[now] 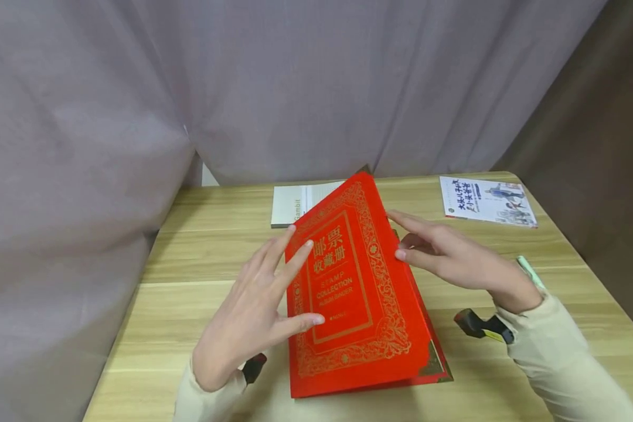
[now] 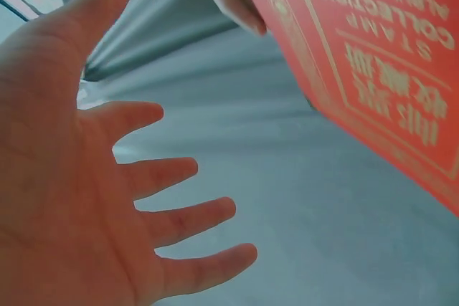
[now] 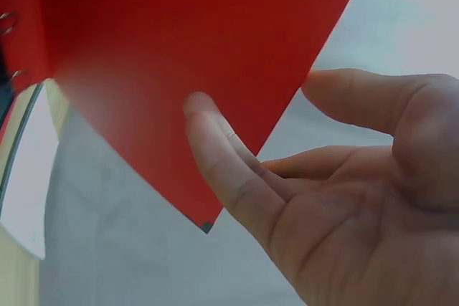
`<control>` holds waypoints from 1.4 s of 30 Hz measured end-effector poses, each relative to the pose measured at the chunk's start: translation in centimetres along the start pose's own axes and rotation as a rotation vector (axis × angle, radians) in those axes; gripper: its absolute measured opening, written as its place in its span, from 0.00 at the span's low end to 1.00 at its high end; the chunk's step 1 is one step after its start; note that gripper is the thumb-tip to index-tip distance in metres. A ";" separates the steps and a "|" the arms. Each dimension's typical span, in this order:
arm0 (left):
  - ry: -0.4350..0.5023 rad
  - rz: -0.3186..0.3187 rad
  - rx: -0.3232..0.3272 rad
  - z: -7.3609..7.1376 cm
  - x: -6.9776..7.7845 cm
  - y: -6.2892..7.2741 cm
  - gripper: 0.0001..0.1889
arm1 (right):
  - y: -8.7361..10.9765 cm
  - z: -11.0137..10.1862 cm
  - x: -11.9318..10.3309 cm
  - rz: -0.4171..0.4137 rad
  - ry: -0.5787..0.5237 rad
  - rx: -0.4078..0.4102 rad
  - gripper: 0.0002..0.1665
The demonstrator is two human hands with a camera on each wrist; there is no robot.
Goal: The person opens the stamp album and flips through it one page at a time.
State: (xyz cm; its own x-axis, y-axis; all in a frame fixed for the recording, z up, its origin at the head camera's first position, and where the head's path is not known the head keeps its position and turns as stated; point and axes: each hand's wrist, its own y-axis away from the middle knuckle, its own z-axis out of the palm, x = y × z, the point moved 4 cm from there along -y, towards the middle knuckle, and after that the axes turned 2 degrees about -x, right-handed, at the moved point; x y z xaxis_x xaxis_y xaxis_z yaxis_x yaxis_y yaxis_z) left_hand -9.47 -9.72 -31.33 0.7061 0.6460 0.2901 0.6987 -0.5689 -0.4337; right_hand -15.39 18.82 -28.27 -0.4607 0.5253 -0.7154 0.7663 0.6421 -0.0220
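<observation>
A red stamp album [image 1: 348, 293] with gold lettering and metal corners is on the wooden table, its front cover raised at a slant. My right hand [image 1: 448, 252] holds the cover's right edge: the thumb tip is at the edge and a finger lies along the plain red inside face [image 3: 165, 55]. Metal rings [image 3: 8, 23] show by the spine in the right wrist view. With fingers spread, my left hand [image 1: 258, 299] is beside the cover's left part; the left wrist view shows the palm [image 2: 64, 191] holding nothing.
A pale book [image 1: 282, 205] lies behind the album, partly hidden by it. At the back right is a thin illustrated booklet [image 1: 487, 202]. A light green pen [image 1: 530, 271] is partly behind my right wrist. A grey curtain [image 1: 295, 88] hangs along the table's back.
</observation>
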 end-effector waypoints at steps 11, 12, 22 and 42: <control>0.036 0.134 0.054 -1.2 3.4 0.0 0.45 | -2.2 1.3 -2.3 -0.124 -0.141 -0.036 0.43; 0.036 0.144 0.059 -1.3 3.7 0.0 0.45 | -2.3 1.4 -2.4 -0.133 -0.134 -0.038 0.43; 0.014 0.235 0.083 -2.2 5.8 0.2 0.36 | -3.9 2.3 -4.5 -0.248 -0.179 -0.089 0.46; 0.054 0.295 0.105 -3.0 6.3 1.5 0.23 | -5.3 3.8 -4.3 -0.278 -0.082 -0.097 0.47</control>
State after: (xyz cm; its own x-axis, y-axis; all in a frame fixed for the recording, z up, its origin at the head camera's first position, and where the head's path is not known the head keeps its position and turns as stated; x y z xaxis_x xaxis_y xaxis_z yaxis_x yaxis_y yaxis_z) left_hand -3.62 -7.99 -27.55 0.8836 0.4312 0.1823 0.4489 -0.6700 -0.5912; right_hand -15.73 11.06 -27.71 -0.6061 0.2777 -0.7453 0.5680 0.8071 -0.1611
